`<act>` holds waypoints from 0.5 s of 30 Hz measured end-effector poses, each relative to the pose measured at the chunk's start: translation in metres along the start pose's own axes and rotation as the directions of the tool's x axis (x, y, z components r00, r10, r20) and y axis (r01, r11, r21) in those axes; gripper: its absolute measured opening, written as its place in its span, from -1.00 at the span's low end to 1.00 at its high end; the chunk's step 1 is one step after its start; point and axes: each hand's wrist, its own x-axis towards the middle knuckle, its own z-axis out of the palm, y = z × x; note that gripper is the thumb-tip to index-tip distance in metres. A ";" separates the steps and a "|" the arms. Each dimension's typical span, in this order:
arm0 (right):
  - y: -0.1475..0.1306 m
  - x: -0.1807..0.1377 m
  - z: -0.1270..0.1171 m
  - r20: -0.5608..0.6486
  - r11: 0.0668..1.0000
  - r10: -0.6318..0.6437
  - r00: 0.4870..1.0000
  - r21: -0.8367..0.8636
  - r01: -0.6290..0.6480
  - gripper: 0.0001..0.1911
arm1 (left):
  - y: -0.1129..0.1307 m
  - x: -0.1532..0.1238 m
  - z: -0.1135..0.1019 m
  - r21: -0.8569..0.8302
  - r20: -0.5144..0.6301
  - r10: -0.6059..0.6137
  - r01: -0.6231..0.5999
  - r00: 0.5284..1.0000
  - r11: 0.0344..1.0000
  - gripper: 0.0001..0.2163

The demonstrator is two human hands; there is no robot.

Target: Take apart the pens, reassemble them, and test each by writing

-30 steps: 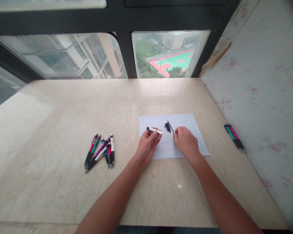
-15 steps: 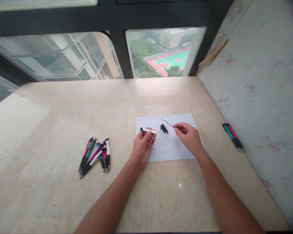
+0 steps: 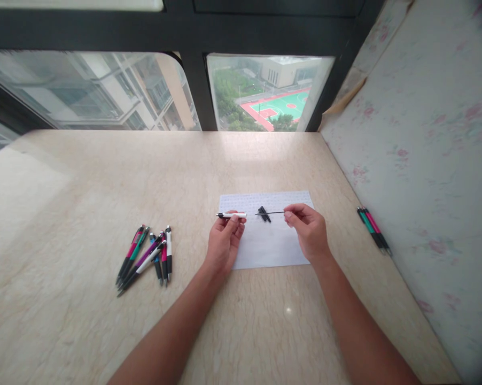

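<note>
My left hand (image 3: 224, 239) pinches a white pen barrel (image 3: 231, 215) and holds it level above the left edge of a white sheet of paper (image 3: 267, 243). My right hand (image 3: 308, 229) pinches the end of a thin black pen refill (image 3: 270, 213), which points left toward the barrel. A gap separates the refill's tip from the barrel. Small black pen parts (image 3: 264, 214) lie on the paper between the two hands, just under the refill.
A heap of several coloured pens (image 3: 147, 258) lies on the beige stone table (image 3: 105, 182) to the left. A few more pens (image 3: 372, 229) rest by the floral wall (image 3: 425, 133) on the right. A dark-framed window (image 3: 201, 91) runs along the far edge.
My right hand picked the thin refill up from the paper and turned it level, pointing at the barrel. My left hand kept hold of the white barrel and shifted slightly left.
</note>
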 end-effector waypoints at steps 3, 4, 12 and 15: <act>-0.001 -0.005 0.007 0.061 0.998 0.024 0.998 -0.051 -0.021 -0.82 | -0.001 -0.003 0.002 0.030 0.007 -0.004 0.004 1.000 1.000 -0.78; -0.001 -0.006 0.010 0.090 0.997 0.039 0.995 -0.064 -0.033 -0.82 | -0.001 -0.004 0.002 0.034 0.015 -0.008 0.008 1.000 0.999 -0.77; 0.002 -0.013 0.022 0.098 0.992 0.062 0.993 -0.111 -0.051 -0.79 | -0.002 -0.007 0.002 0.077 0.079 -0.053 0.047 0.996 0.996 -0.79; 0.002 -0.014 0.021 0.083 0.978 -0.033 0.996 -0.203 0.049 -0.75 | -0.003 -0.009 0.002 0.088 0.076 -0.065 0.058 0.995 0.994 -0.78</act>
